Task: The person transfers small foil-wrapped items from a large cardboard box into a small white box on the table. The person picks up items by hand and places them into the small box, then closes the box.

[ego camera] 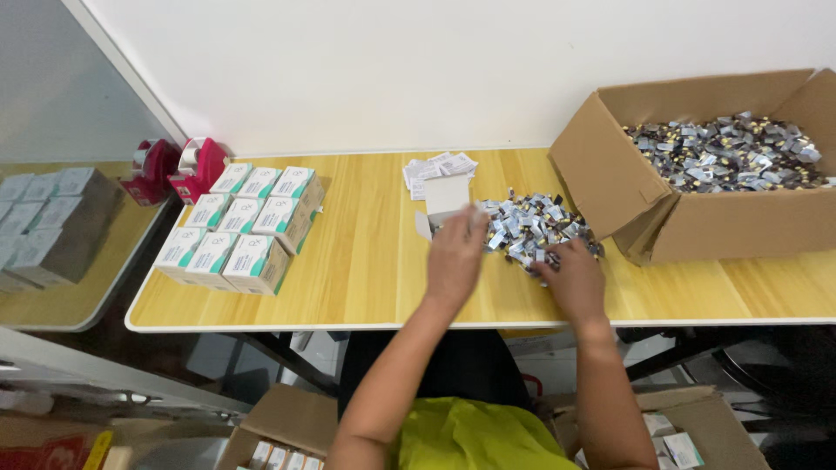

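Left hand (455, 254): lay palm down over a small open white box (442, 205), fingers together; whether they pinched it could not be told.
Right hand (572, 277): rested on the heap of silver blister packs (533, 224), fingers curled into it.
Heap: lay mid-table, beside the big cardboard box (610, 174).
Left side: stacked white-and-green boxes (239, 228), red tape dispenser (200, 165).

Wooden table (366, 278), stacked white-green boxes (239, 231), foil sachet pile (535, 228), leaflets (438, 168), cardboard box (697, 231), tape dispensers (178, 165)
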